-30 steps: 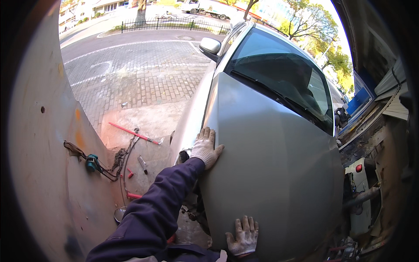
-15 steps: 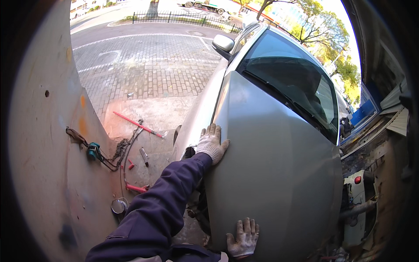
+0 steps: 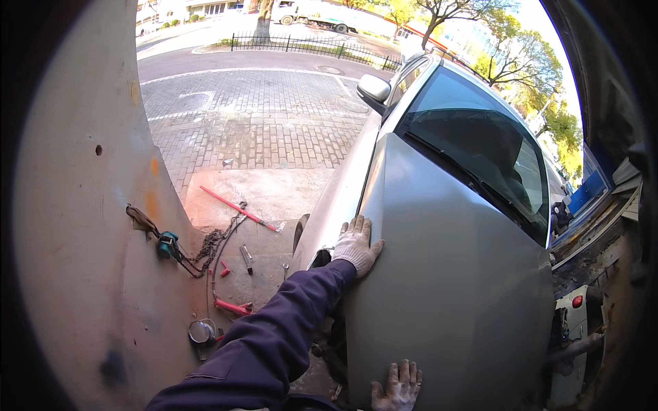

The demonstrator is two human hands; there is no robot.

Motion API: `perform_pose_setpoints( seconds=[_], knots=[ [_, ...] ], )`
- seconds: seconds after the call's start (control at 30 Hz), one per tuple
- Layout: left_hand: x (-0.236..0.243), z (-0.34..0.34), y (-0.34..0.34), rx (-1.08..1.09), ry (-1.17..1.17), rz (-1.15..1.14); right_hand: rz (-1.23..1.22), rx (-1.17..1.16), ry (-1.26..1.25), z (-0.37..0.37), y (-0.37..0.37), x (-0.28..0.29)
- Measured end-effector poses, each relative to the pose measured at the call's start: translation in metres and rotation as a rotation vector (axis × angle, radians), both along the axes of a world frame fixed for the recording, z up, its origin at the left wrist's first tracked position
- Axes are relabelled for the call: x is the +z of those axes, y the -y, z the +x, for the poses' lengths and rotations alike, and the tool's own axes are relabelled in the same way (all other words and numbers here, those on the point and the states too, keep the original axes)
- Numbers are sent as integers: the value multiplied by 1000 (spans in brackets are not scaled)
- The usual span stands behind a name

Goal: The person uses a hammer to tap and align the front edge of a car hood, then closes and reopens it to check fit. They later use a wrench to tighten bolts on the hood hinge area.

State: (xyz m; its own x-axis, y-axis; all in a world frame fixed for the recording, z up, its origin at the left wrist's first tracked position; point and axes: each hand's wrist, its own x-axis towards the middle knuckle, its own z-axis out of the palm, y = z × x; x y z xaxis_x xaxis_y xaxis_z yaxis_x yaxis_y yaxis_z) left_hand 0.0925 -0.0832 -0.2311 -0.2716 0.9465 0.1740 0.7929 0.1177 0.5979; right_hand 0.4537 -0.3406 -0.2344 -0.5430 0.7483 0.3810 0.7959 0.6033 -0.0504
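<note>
Silver car hood (image 3: 445, 274): raised, right of centre. Left hand (image 3: 356, 245), gloved, fingers spread flat on its left edge. Right hand (image 3: 397, 387), gloved, fingers splayed against its near edge. Red tools (image 3: 240, 209) lie on the floor, left.

No packages, labels or screens visible. One possible sign: blue rectangular panel (image 3: 588, 192) at far right, beyond the car; too distorted to confirm.
</note>
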Motion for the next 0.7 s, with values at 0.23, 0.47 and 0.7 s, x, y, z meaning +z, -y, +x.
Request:
perform_pose_setpoints(
  seconds=[0.23,0.47,0.7],
  knots=[
    [-11,-2,0,23,78,114,-25,23,-9,-2,-3,5],
    [-16,-5,1,-71,-73,105,-50,-41,8,-5,-1,16],
    [-38,22,104,-221,-114,115,-64,-83,14,-10,-3,18]
  ],
)
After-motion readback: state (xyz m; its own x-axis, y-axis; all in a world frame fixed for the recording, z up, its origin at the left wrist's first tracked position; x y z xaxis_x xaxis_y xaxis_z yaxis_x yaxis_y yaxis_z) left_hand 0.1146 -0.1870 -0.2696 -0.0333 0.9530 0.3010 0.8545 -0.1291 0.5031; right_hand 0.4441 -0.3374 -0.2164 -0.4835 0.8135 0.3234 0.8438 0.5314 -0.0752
